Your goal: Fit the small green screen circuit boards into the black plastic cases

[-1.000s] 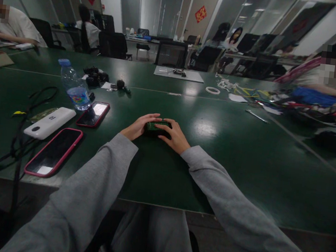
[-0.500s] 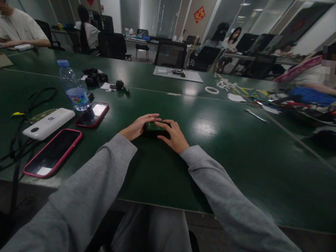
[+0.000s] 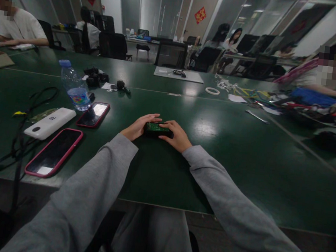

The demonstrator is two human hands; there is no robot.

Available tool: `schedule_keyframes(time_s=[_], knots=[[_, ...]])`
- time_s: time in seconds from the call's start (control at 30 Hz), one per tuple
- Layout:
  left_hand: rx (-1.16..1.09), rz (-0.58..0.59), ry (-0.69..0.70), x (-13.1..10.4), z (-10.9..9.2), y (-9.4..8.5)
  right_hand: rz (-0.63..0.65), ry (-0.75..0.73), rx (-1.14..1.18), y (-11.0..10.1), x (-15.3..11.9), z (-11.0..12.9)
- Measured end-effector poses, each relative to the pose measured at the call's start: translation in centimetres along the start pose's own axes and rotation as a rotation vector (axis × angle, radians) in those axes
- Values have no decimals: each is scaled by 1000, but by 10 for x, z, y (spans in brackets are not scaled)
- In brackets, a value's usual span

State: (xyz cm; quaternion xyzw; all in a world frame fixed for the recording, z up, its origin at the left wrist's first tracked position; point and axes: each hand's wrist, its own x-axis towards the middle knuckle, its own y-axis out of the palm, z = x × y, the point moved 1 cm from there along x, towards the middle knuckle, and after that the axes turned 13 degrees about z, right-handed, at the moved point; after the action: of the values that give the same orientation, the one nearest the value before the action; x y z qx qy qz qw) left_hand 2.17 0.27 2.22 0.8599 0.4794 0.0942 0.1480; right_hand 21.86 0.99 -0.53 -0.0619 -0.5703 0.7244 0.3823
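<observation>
A small dark box with a green circuit board on top (image 3: 155, 128) rests on the green table (image 3: 162, 174) in front of me. Around its left end is my left hand (image 3: 140, 127), fingers curved along the far side. My right hand (image 3: 177, 136) grips the right end, its thumb at the near side and its fingers on the top. The undersides of the fingers at the far edge are hidden.
On the left are a water bottle (image 3: 75, 89), two pink-edged phones (image 3: 54, 153), a white power bank (image 3: 49, 123) and black cables. A wrench (image 3: 257, 116), white ring (image 3: 212, 91) and tangled cables lie right. People sit around the room.
My right hand has shifted slightly right and its fingers have drawn back toward the box's right end, showing more of the green board. My left hand has barely moved.
</observation>
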Motion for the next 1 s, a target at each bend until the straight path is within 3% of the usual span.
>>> schedule_keyframes(time_s=[0.4,0.57,0.77,1.0], knots=[[-17,-1,-24,0,-2,1,27,70,-61,-4,-3,12],[-90,5,-2,-1,-6,-1,-35,91,39,-3,-2,13],[-191,4,23,-6,-14,0,-152,164,375,1,0,15],[-228,42,61,-2,-9,1,-249,433,1208,7,6,25]])
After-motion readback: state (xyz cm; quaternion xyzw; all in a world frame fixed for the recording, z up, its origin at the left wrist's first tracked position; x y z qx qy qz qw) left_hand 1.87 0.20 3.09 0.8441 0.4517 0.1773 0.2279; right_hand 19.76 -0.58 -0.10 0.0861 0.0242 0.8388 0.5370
